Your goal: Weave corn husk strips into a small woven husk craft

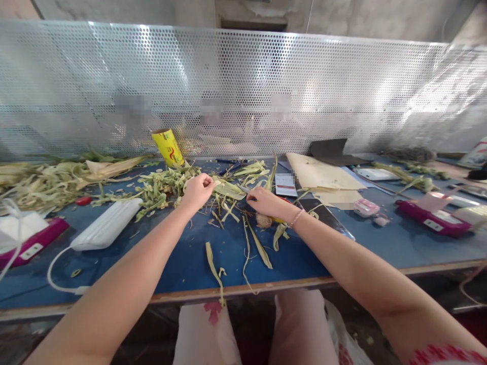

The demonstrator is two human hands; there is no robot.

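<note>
A pale green strip of dried corn husk (230, 190) stretches between my two hands above the table. My left hand (198, 192) is closed, pinching the strip's left end between thumb and fingers. At the strip's right end my right hand (263, 201) is closed around a slim grey pointed tool (242, 189); its grip is hidden, so I cannot tell whether it is scissors or a blade. Beside my left hand lies a heap of curled husk pieces (160, 190). Under my right wrist sits a brownish round bundle (263, 220), partly covered.
Loose husk strips (261, 248) lie near the front edge. A yellow tube (168, 147) stands tilted at the back. A white power bank (106, 225) with a cable and a magenta box (433, 218) flank my arms. Behind rises a perforated metal screen (228, 76); brown paper (323, 175) lies right.
</note>
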